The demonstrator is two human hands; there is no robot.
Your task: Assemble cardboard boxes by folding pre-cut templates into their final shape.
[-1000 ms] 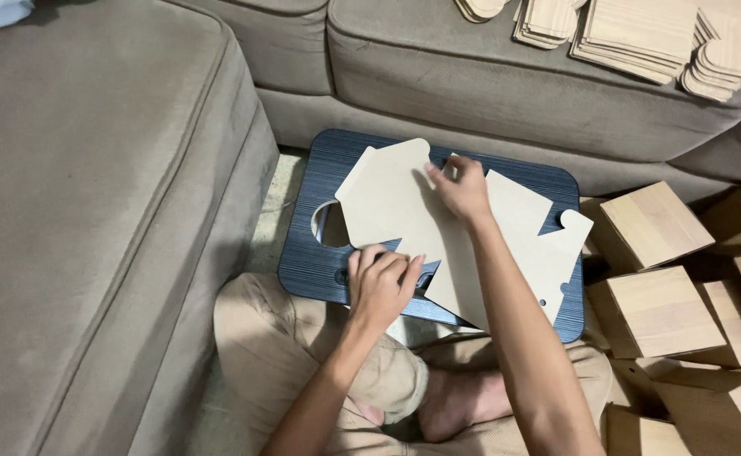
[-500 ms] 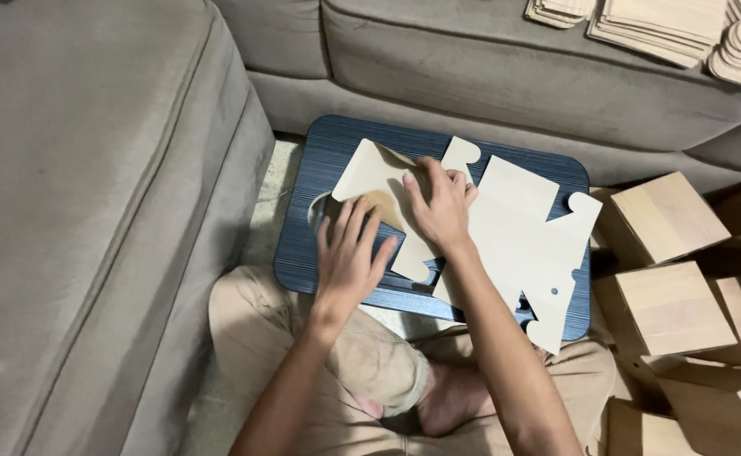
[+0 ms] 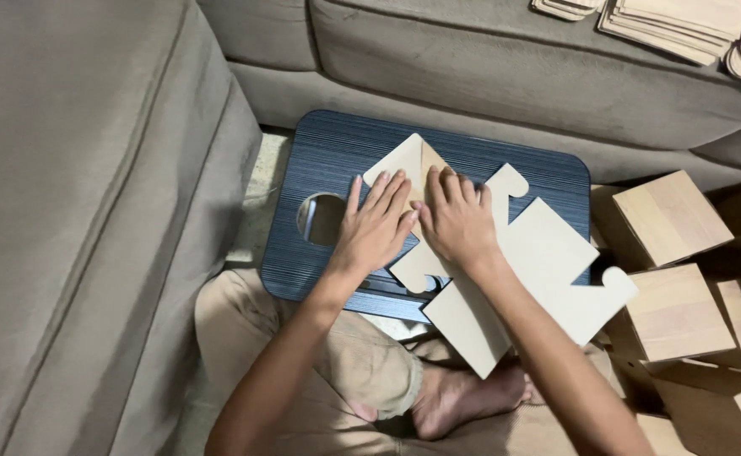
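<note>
While half second earlier fingers only reached fold, now left hand (image 3: 376, 221) and right hand (image 3: 457, 221) press flat, open-palmed, gripping nothing, on pale die-cut cardboard sheet (image 3: 548, 253) atop dark blue ribbed lap tray (image 3: 337, 156); flap looks creased down.

Dim, warm indoor light from above, soft shadows, mild grain, slightly soft focus throughout.

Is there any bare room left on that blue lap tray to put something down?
Yes: the lap tray is bare along its far edge and around the round hole. The middle is crowded by the left hand, right hand and flat cardboard cutout. Folded boxes fill the right.
</note>
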